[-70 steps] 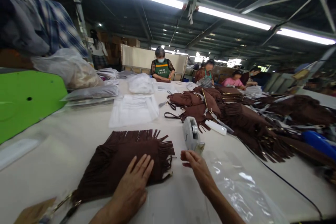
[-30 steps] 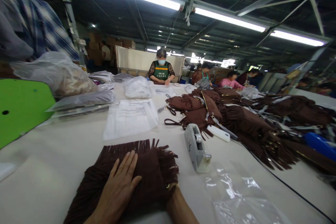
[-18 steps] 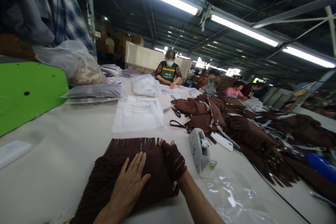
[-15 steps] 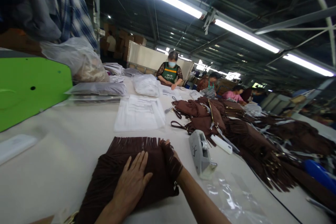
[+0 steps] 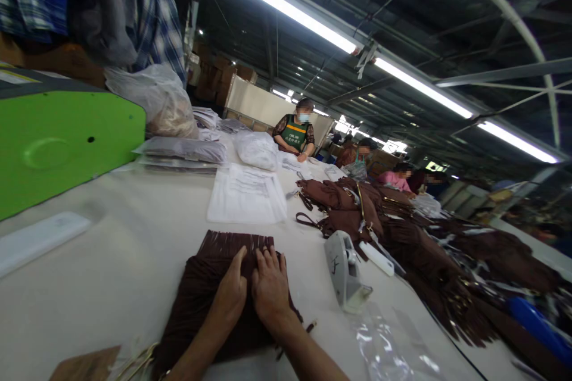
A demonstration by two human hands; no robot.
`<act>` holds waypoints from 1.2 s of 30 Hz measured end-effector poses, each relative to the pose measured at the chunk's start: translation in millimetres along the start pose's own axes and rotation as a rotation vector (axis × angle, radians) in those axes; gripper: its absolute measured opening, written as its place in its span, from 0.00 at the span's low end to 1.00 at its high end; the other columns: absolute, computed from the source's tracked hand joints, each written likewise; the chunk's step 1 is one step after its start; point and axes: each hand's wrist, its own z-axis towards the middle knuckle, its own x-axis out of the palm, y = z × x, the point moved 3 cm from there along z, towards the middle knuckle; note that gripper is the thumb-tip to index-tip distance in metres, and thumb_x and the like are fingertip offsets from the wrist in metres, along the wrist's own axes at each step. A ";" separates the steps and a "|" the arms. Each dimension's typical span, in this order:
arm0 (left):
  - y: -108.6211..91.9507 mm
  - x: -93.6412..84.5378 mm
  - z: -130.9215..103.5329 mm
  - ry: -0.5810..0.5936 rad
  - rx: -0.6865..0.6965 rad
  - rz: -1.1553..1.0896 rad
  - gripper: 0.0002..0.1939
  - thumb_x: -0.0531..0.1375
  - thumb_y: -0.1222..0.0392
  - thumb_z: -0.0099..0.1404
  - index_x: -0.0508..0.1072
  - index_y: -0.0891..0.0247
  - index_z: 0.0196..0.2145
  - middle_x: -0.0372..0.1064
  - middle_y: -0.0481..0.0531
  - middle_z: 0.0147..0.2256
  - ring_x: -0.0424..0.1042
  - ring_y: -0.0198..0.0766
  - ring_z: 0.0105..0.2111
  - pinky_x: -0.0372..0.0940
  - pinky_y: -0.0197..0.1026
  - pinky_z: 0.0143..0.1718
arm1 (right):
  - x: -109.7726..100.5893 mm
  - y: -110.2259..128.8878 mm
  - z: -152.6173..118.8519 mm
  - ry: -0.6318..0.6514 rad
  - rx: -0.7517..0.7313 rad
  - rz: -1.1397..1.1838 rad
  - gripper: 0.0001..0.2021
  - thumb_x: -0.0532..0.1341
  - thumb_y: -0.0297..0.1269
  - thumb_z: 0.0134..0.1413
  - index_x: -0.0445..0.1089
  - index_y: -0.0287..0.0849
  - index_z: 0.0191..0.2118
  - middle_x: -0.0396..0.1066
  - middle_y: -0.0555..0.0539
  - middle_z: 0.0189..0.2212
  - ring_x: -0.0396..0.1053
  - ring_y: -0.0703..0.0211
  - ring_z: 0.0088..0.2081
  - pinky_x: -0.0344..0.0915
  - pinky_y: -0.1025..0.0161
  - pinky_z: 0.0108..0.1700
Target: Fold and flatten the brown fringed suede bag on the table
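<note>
So, head cam view: both hands are flat on a brown fringed bag (image 5: 210, 300) lying on the white tabletop (image 5: 134, 250). The left hand (image 5: 232, 294) and right hand (image 5: 269, 286) sit side by side, touching each other, fingers (image 5: 263, 257) stretched out and pressing down on the suede, not gripping anything. The bag is just left of the grey tape dispenser (image 5: 344, 274), which I'll use as the landmark.

Container-wise: right in front of the dispenser, nearer the camera, a clear plastic bag (image 5: 393, 351) lies flat, and nothing shows inside it. Beyond the dispenser and to its left is a stack of flat printed poly bags (image 5: 247, 195); can't tell if anything's in them. Further back on that side a tied white bag (image 5: 257, 150) looks stuffed, contents hidden, and well to the left a big crumpled clear bag (image 5: 156, 101) holds something tan. Below that bag, sealed grey packets (image 5: 183, 152) are stacked.

Right of the dispenser, a whole heap of the same brown fringed bags (image 5: 402, 232) runs along the tabletop. A green panel (image 5: 62, 143) stands far left. At the far end a person in a green apron (image 5: 295, 134) stands at the tabletop.
</note>
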 end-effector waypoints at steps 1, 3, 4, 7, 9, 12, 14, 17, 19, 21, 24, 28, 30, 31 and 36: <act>-2.2 -2.1 0.3 -0.001 -0.011 -0.021 0.33 0.47 0.74 0.53 0.64 0.71 0.58 0.68 0.63 0.56 0.67 0.46 0.56 0.62 0.53 0.59 | 2.2 5.2 -1.1 -0.003 -0.009 0.015 0.25 0.51 0.27 0.59 0.60 0.38 0.63 0.56 0.39 0.64 0.46 0.48 0.67 0.38 0.43 0.68; -6.3 -6.1 0.4 -0.006 -0.033 -0.056 0.31 0.47 0.73 0.54 0.65 0.71 0.56 0.68 0.64 0.55 0.67 0.46 0.56 0.61 0.53 0.59 | 7.5 16.7 -3.5 0.003 -0.050 0.056 0.27 0.50 0.24 0.58 0.58 0.37 0.64 0.53 0.39 0.65 0.45 0.50 0.68 0.38 0.45 0.68; -7.9 -8.1 0.5 -0.010 -0.045 -0.069 0.29 0.47 0.72 0.55 0.66 0.71 0.55 0.68 0.63 0.55 0.67 0.46 0.56 0.61 0.53 0.60 | 10.4 22.4 -4.4 0.018 -0.068 0.095 0.27 0.49 0.23 0.59 0.57 0.36 0.64 0.53 0.38 0.65 0.45 0.50 0.68 0.36 0.45 0.68; -10.7 -15.9 3.3 -0.026 -0.078 -0.092 0.25 0.47 0.69 0.59 0.66 0.69 0.54 0.69 0.63 0.54 0.68 0.45 0.56 0.62 0.53 0.59 | 14.0 38.3 -4.8 0.067 -0.058 0.263 0.24 0.51 0.25 0.59 0.61 0.28 0.61 0.57 0.31 0.62 0.45 0.44 0.67 0.32 0.42 0.68; -13.0 -23.9 7.0 -0.041 -0.098 -0.097 0.22 0.46 0.66 0.64 0.65 0.69 0.54 0.70 0.63 0.53 0.69 0.46 0.54 0.64 0.53 0.57 | 6.6 45.5 -4.5 0.073 -0.032 0.374 0.23 0.54 0.26 0.57 0.65 0.29 0.58 0.61 0.32 0.60 0.49 0.42 0.66 0.35 0.41 0.67; -24.5 -38.7 9.7 -0.060 -0.101 -0.087 0.20 0.44 0.59 0.69 0.64 0.68 0.54 0.70 0.65 0.52 0.71 0.47 0.52 0.67 0.55 0.53 | -24.7 39.9 -9.3 0.045 -0.046 0.517 0.21 0.54 0.27 0.54 0.70 0.41 0.54 0.70 0.44 0.54 0.64 0.51 0.59 0.54 0.51 0.64; -41.5 -45.1 4.9 -0.049 -0.057 -0.078 0.20 0.45 0.55 0.71 0.64 0.66 0.54 0.69 0.63 0.53 0.70 0.48 0.53 0.65 0.56 0.55 | -54.6 17.2 -17.7 0.001 -0.042 0.603 0.18 0.53 0.30 0.56 0.74 0.46 0.48 0.75 0.49 0.48 0.71 0.57 0.51 0.65 0.59 0.56; -79.4 -39.3 -15.8 0.061 0.096 -0.064 0.15 0.52 0.54 0.68 0.70 0.59 0.49 0.69 0.55 0.52 0.66 0.46 0.55 0.60 0.54 0.58 | -94.3 -39.0 -36.9 -0.100 0.049 0.650 0.16 0.53 0.38 0.59 0.75 0.43 0.45 0.77 0.46 0.44 0.73 0.54 0.48 0.67 0.56 0.54; -105.9 -23.0 -36.1 0.225 0.256 0.032 0.11 0.57 0.56 0.65 0.72 0.57 0.45 0.70 0.53 0.50 0.66 0.47 0.53 0.62 0.52 0.55 | -106.6 -75.1 -53.2 -0.147 0.123 0.642 0.16 0.54 0.42 0.58 0.76 0.42 0.44 0.77 0.43 0.45 0.73 0.50 0.48 0.66 0.52 0.55; -122.8 -1.5 -56.0 0.401 0.383 0.226 0.15 0.63 0.57 0.61 0.71 0.57 0.46 0.70 0.54 0.48 0.67 0.50 0.50 0.64 0.53 0.50 | -104.9 -98.9 -70.5 -0.144 0.162 0.620 0.16 0.56 0.44 0.57 0.77 0.42 0.44 0.77 0.42 0.45 0.72 0.47 0.49 0.65 0.50 0.56; -125.4 24.3 -72.2 0.538 0.425 0.513 0.12 0.61 0.63 0.62 0.70 0.61 0.44 0.70 0.56 0.45 0.68 0.50 0.45 0.64 0.53 0.45 | -88.3 -110.3 -92.6 -0.104 0.160 0.593 0.16 0.57 0.43 0.57 0.76 0.44 0.45 0.76 0.43 0.46 0.72 0.48 0.50 0.65 0.50 0.56; -117.1 33.6 -71.9 0.578 0.380 0.621 0.07 0.56 0.71 0.62 0.70 0.63 0.37 0.70 0.56 0.39 0.68 0.51 0.41 0.65 0.52 0.42 | -69.8 -111.2 -107.0 -0.089 0.155 0.597 0.16 0.56 0.40 0.57 0.75 0.44 0.47 0.76 0.43 0.47 0.72 0.49 0.50 0.66 0.51 0.56; -116.3 31.8 -69.2 0.587 0.362 0.626 0.07 0.57 0.72 0.61 0.70 0.62 0.36 0.70 0.54 0.38 0.68 0.49 0.40 0.65 0.49 0.41 | -64.0 -113.7 -109.0 -0.082 0.143 0.603 0.15 0.57 0.39 0.57 0.75 0.44 0.47 0.76 0.43 0.46 0.73 0.49 0.49 0.67 0.52 0.55; -116.3 30.5 -67.6 0.588 0.353 0.624 0.07 0.57 0.72 0.61 0.69 0.62 0.35 0.69 0.53 0.38 0.69 0.48 0.40 0.64 0.48 0.41 | -61.3 -115.3 -109.6 -0.080 0.131 0.599 0.15 0.57 0.39 0.57 0.75 0.44 0.47 0.76 0.43 0.46 0.73 0.49 0.49 0.67 0.52 0.55; -112.5 26.8 -54.5 0.597 0.353 0.631 0.08 0.56 0.74 0.62 0.68 0.61 0.32 0.70 0.49 0.34 0.69 0.41 0.37 0.65 0.41 0.38 | -40.5 -112.0 -112.4 -0.027 -0.020 0.445 0.20 0.54 0.35 0.60 0.69 0.43 0.56 0.67 0.42 0.57 0.66 0.50 0.58 0.63 0.50 0.60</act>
